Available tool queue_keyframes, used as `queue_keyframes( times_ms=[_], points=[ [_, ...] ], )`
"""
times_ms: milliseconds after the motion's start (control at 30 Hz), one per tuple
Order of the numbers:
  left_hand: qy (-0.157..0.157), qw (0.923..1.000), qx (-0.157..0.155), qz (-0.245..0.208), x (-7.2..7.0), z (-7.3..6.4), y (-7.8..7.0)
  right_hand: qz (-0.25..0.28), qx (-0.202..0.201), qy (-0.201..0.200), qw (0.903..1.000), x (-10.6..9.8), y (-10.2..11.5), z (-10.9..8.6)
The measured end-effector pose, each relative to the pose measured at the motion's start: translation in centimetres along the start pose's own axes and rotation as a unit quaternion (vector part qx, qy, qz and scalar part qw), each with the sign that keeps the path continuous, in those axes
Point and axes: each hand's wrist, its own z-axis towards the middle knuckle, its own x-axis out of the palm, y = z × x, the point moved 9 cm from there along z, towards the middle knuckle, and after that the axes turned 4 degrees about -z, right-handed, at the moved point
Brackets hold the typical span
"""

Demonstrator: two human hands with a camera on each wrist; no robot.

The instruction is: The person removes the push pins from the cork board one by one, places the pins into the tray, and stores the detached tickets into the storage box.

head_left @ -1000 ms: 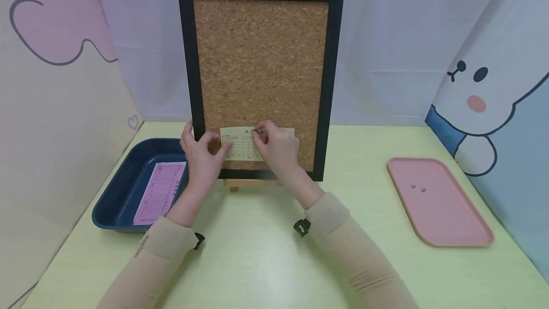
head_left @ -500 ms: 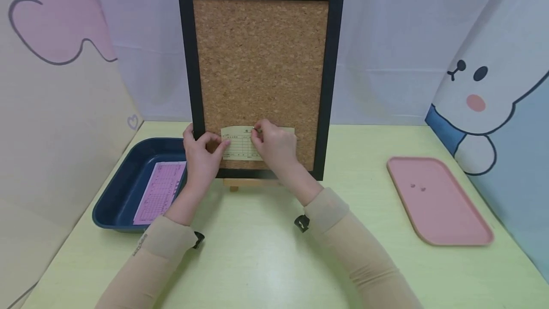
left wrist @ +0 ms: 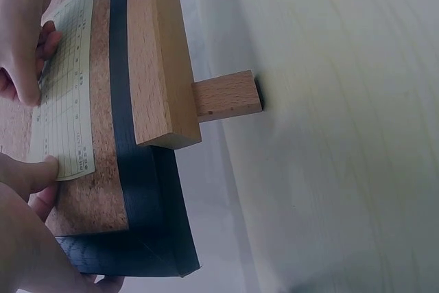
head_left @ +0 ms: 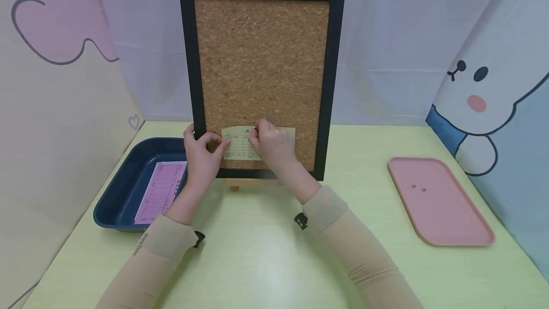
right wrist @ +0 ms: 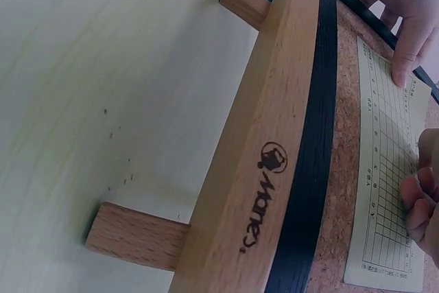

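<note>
A yellowish printed paper form (head_left: 238,144) lies flat against the lower part of a black-framed corkboard (head_left: 261,61). At the form's left end, my left hand (head_left: 203,156) holds it with thumb and index finger, the thumb on its face. Other fingers of that hand reach over the board's left frame edge. My right hand (head_left: 274,144) pinches a small dark pin (head_left: 256,129) at the form's upper middle; the fingers mostly cover it. In the right wrist view, the form (right wrist: 391,190) shows ruled lines, and the curled right-hand fingers (right wrist: 415,204) lie over it.
A wooden easel ledge (right wrist: 247,156) supports the board. At left stands a dark blue tray (head_left: 113,199) with pink printed forms (head_left: 163,190). A pink tray (head_left: 450,213) at right carries two tiny pins (head_left: 418,188). Cartoon-printed walls enclose the table.
The right hand has shifted slightly left and its fingers now hide more of the pin. The left hand moved slightly right early on; the form stays in place.
</note>
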Motion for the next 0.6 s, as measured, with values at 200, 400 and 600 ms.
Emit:
queue_keyframes(
  times_ms=[200, 400, 600],
  points=[
    [0.001, 1.0, -0.003, 0.001, 0.01, -0.02, 0.11, 0.006, -0.005, -0.005, 1.0, 0.09, 0.07, -0.03],
    [0.008, 0.9998, -0.016, 0.003, 0.12, -0.03, 0.24, 0.008, -0.014, -0.015, 0.9998, -0.15, -0.01, -0.13],
    [0.006, 0.9999, -0.015, 0.005, 0.02, 0.06, 0.28, 0.028, -0.006, -0.017, 0.9995, -0.47, -0.44, -0.12]
  ],
)
